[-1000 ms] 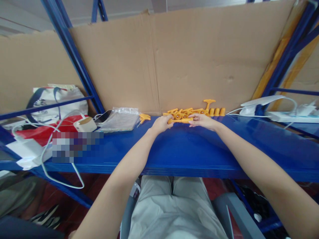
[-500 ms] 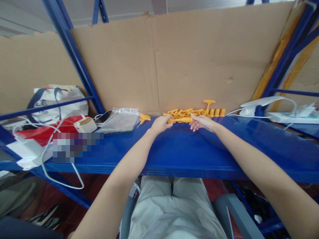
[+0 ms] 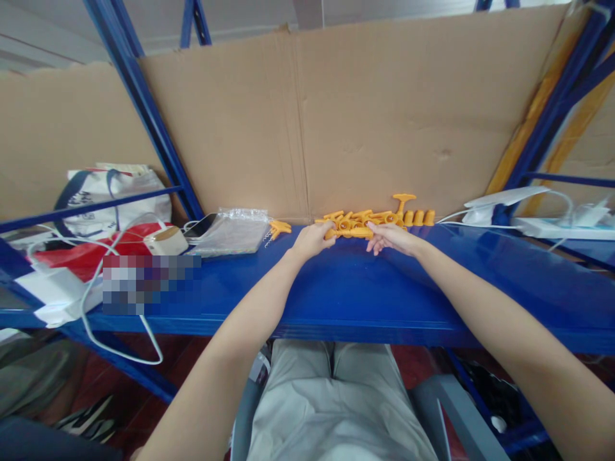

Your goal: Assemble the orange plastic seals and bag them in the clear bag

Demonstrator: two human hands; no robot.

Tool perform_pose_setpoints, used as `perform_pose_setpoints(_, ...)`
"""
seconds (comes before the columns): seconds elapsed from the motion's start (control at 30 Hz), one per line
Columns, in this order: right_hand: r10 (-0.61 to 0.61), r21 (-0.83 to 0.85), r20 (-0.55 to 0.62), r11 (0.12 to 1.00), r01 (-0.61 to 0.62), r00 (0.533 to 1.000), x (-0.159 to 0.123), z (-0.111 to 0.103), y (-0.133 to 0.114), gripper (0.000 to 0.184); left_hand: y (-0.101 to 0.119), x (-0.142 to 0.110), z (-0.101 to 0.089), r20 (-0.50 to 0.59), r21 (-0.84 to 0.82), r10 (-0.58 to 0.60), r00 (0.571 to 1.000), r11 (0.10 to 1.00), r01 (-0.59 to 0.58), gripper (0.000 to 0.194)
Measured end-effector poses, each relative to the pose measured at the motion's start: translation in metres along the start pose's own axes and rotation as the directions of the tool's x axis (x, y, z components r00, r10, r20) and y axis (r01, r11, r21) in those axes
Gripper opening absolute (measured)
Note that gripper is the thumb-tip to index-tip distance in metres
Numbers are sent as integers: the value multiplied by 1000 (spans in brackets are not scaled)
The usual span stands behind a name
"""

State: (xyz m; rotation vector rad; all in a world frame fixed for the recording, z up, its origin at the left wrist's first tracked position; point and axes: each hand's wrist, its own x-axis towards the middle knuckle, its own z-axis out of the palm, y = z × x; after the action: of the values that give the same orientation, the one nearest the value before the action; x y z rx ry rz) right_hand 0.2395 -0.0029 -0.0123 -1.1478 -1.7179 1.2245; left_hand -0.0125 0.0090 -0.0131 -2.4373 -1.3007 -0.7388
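Note:
My left hand (image 3: pixel 313 239) pinches the left end of a yellow plastic tube-shaped piece (image 3: pixel 354 234) at the back of the blue shelf. At its right end is my right hand (image 3: pixel 390 238), thumb and forefinger closed on it and the other fingers loosely apart. Just behind lies a row of yellow plastic parts (image 3: pixel 368 218), some with round holes, partly covered by my hands. An upright yellow T-shaped handle (image 3: pixel 403 200) and several short yellow sleeves (image 3: pixel 419 218) stand to the right. Left of my hands lie yellow corkscrews (image 3: pixel 279 228) with metal spirals showing.
Cardboard (image 3: pixel 384 115) walls off the back of the blue shelf (image 3: pixel 375 288). To the left are a plastic bag (image 3: pixel 233 232), a phone, a white charger (image 3: pixel 166 241) with looping cables and a cloth bag (image 3: pixel 139 198). A power strip (image 3: pixel 567 227) lies at far right.
Both hands stay at the same spot with the yellow piece between them. My left hand has shifted very slightly to the right.

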Motion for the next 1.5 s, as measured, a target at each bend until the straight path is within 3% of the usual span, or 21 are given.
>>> perform_pose_setpoints(0.17,61,-63,-43,996,-63,997,1,-1,-1,60,-1,1,2,-19,-24,1,1000,1000,-1,27)
perform_pose_setpoints(0.33,37,-25,-21,999,-37,999,-4,-6,-4,33,-4,1,3,-27,-49,-31,999,998,30,26)
perform_pose_setpoints(0.47,-35,-9,-37,999,34,999,-4,-6,-2,50,-3,1,1,-20,-66,-61,998,996,59,27)
perform_pose_setpoints(0.73,-74,1,-54,997,74,996,1,-4,3,34,-3,0,-1,-41,-98,-84,996,992,79,26)
perform_pose_setpoints(1.0,-52,-43,-68,998,49,996,-5,2,-8,20,0,-1,-1,-60,-76,-94,994,993,90,28)
perform_pose_setpoints(1.23,-69,-92,-34,994,66,997,-5,3,-8,48,-1,-1,0,-73,-74,-84,994,994,78,28)
perform_pose_setpoints(1.5,-86,-102,-16,991,84,996,-3,-2,-3,41,-4,-1,1,-92,-79,-83,992,994,75,26)
